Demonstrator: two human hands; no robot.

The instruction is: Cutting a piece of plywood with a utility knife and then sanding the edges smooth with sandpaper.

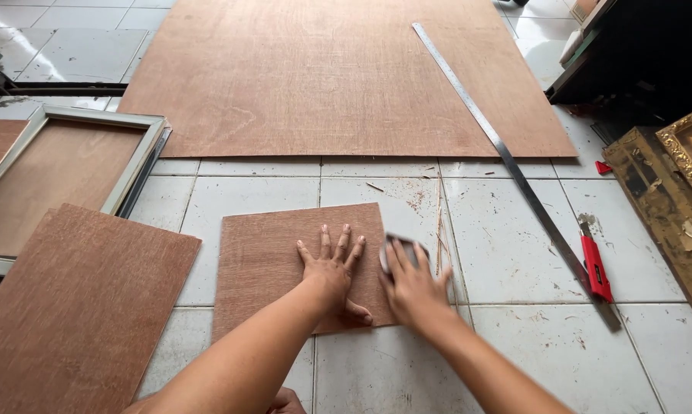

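Only the head cam here, looking straight down at a white tiled floor [514, 253]. The left hand [332, 267] lies flat, fingers spread, palm down on a small plywood panel [273, 261], pinning it to the tiles near its right edge. It grips nothing, just presses. The right hand [413, 290] is curled around a small grey block [404, 250], blurred, so I can't say what kind of block it is. The block sits right at the panel's right edge, touching or nearly touching it. The panel lies on the floor directly in front of the person, roughly centred.

Around it there's plenty of stuff. A big plywood sheet [323, 77] covers the floor farther out, well apart from the small panel. A long steel ruler [507, 157] runs diagonally off that sheet's right side down toward the right, and a red utility knife [593, 266] lies just beside its lower end. To the left, another brown board [78, 307] lies near the panel with a strip of tile between them, and behind that sits a grey picture frame [135, 165] with a brown backing. At the far right edge there's an ornate gold frame [668, 192]. Thin wood slivers and dust [439, 230] litter the tiles just right of the panel, close to the right hand. Nothing sits between the hands and the panel.
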